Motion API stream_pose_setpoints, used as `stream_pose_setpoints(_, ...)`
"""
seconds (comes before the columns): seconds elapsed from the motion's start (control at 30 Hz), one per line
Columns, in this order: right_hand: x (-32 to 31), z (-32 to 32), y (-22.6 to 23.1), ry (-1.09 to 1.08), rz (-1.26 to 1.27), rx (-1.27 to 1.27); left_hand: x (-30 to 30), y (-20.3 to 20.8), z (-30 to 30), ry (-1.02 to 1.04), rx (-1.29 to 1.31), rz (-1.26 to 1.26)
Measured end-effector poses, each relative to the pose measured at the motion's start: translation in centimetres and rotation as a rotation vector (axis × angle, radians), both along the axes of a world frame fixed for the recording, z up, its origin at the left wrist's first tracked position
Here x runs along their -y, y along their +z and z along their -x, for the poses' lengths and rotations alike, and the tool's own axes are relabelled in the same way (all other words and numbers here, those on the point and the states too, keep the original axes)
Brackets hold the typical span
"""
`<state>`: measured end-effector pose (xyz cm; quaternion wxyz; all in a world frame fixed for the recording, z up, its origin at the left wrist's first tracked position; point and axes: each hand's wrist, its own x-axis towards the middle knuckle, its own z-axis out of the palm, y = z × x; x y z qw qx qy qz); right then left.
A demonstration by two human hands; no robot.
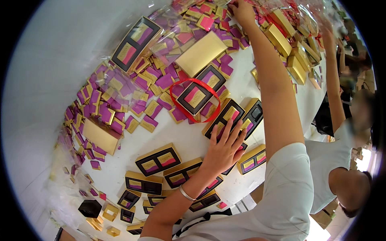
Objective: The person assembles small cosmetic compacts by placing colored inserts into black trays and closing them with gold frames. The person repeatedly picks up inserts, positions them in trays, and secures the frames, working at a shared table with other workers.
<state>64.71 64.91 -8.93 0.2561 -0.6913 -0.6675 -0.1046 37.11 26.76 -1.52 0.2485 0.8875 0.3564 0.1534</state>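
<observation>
Head view: small lettering marks a boxed pink-and-gold packet (pixel 231 115).

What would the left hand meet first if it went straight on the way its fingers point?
Most likely the gold-and-pink piece in the open black-lined box under and just ahead of the left hand; whether they already touch is unclear.

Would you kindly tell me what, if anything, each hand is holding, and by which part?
The left hand lies spread, fingertips over an open gold-sided box, with no clear grip; whether the right hand holds anything cannot be told.
</observation>
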Motion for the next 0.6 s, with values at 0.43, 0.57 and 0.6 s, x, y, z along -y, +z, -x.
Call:
stream_pose_setpoints(0.43, 33.6, 7.5, 12.4, 0.333, 0.341, -1.608, -0.5, 0.2, 0.2, 0.018, 0.049, -0.014)
stream_pose_setpoints(0.57, 39.0, 8.0, 13.2, 0.258, 0.275, -1.368, -0.9, 0.8, 0.5, -0.027, -0.004, -0.04)
stream_pose_setpoints(0.6, 39.7, 7.3, 12.8, 0.181, 0.31, -1.381, -0.8, 1.0, 0.4, -0.026, -0.019, -0.051)
